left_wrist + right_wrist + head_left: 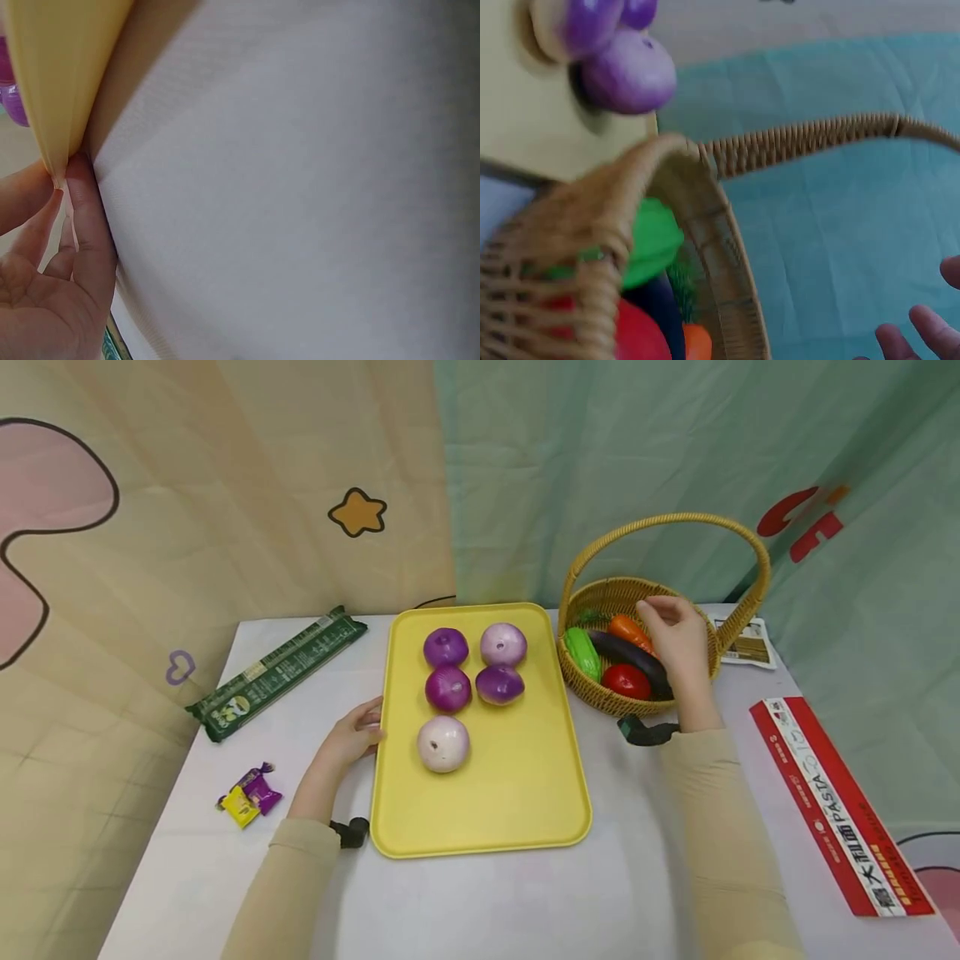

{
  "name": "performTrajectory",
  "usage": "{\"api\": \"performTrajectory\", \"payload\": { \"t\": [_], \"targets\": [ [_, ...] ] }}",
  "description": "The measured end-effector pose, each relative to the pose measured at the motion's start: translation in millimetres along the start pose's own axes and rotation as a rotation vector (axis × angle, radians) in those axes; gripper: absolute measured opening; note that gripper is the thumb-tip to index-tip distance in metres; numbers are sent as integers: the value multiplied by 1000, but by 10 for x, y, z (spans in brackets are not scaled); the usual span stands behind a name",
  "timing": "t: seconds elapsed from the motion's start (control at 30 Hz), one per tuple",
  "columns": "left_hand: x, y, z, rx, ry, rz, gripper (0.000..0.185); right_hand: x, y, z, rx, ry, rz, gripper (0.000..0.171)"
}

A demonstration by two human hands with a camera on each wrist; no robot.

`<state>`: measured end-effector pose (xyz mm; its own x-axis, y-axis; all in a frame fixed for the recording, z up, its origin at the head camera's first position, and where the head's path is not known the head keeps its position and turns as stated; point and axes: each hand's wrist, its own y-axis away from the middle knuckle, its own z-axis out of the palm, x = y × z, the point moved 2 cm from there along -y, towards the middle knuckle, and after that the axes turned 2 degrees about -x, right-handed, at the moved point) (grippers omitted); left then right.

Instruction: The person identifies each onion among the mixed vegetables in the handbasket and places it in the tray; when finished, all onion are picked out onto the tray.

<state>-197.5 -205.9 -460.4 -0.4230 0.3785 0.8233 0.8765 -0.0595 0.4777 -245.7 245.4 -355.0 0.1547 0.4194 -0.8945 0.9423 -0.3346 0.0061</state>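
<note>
A yellow tray [517, 785] bears several purple and pale onions [447, 688]. At its left edge my left hand [352, 735] pinches the rim; the left wrist view shows the thumb [26, 196] on one side and a finger [88, 217] on the other. My right hand [678, 639] is over the right side of a wicker basket [600, 697], under its tall handle, its fingers loosely bent with nothing seen in them. Inside the basket lie a dark eggplant [630, 653], a red tomato [626, 682], a green ridged vegetable [582, 652] and an orange one [628, 630].
A long green packet [277, 672] lies at the back left, with several wrapped candies [251, 795] nearer the front. On the right are a red pasta box [840, 810] and a small white packet [750, 645] behind the basket. Curtains [510, 485] hang behind the table.
</note>
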Motion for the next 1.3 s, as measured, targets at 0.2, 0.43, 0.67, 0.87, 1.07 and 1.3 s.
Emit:
{"api": "performTrajectory", "payload": {
  "t": [0.2, 0.43, 0.67, 0.87, 1.07, 1.3],
  "targets": [
    [-25, 14, -22, -7, 2, 9, 66, 194, -391, -211, 168, -26, 156, 59],
    [-47, 18, 24, -15, 22, 5, 65, 438, -592, -226, 114, -69, 294, 67],
    [-62, 23, 27, -2, 19, 6, 65, 607, -638, -142, -2, -50, 345, 71],
    [-41, 3, 7, 0, 14, 19, 65, 628, -655, -110, 23, -57, 347, 69],
    [-36, -10, 2, 2, -2, 16, 65, 634, -655, -148, 53, 72, 287, 67],
    [-35, -8, -8, 6, 6, 17, 65, 519, -650, -166, 69, 115, 208, 60]
  ]
}}
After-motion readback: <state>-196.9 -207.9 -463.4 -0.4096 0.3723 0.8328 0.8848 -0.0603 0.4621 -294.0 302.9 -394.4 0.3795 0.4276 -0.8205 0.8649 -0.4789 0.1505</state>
